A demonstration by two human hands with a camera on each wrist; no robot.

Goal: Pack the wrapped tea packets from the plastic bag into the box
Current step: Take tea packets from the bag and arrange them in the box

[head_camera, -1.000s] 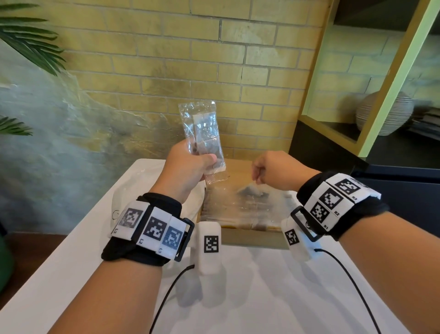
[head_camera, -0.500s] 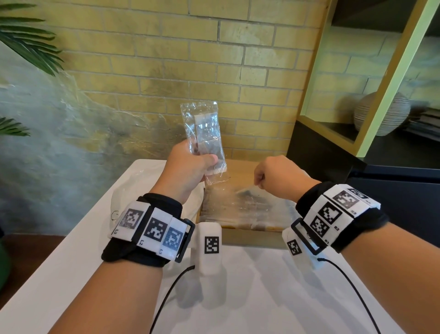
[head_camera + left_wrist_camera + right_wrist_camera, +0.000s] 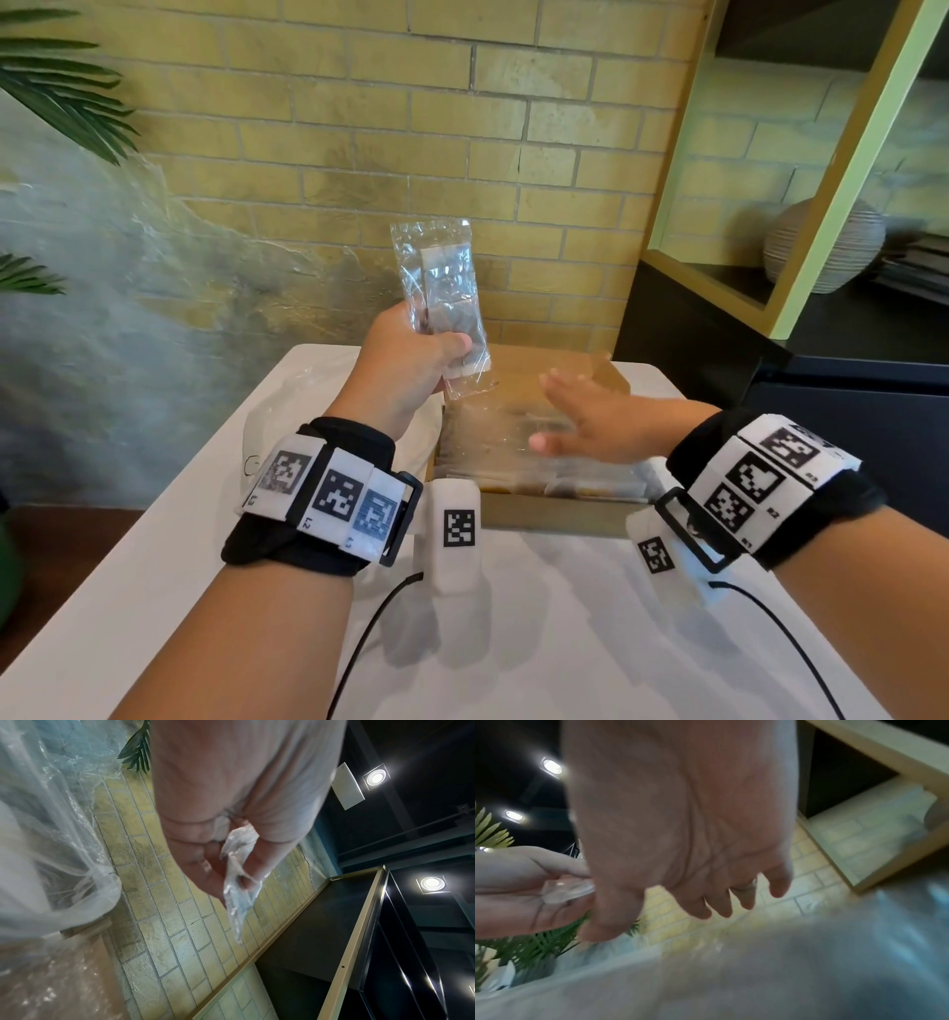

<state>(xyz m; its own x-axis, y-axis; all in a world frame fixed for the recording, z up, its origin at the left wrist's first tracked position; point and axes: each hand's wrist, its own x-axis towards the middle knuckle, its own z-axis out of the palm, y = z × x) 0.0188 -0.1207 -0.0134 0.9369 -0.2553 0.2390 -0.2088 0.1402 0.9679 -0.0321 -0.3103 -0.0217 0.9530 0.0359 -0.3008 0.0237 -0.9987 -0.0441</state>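
Observation:
My left hand (image 3: 411, 360) grips a few clear-wrapped tea packets (image 3: 442, 293) by their lower end and holds them upright above the box's far left corner. In the left wrist view the crinkled wrapper (image 3: 239, 882) sticks out between my curled fingers. My right hand (image 3: 570, 411) is spread flat, palm down, over the wrapped packets (image 3: 493, 431) lying in the open cardboard box (image 3: 554, 516). Whether it touches them I cannot tell. In the right wrist view its fingers (image 3: 721, 902) are straight and hold nothing. The thin plastic bag (image 3: 267, 431) lies left of the box, partly behind my left wrist.
The box stands at the far end of a white table (image 3: 539, 642). A brick wall (image 3: 462, 128) rises right behind it. A dark shelf unit with a striped vase (image 3: 821, 246) is at the right, and palm leaves (image 3: 61, 97) hang at the left.
My right hand was a closed fist above the box; now it has opened flat and dropped lower over the packets. The left hand still holds its packets in the same place.

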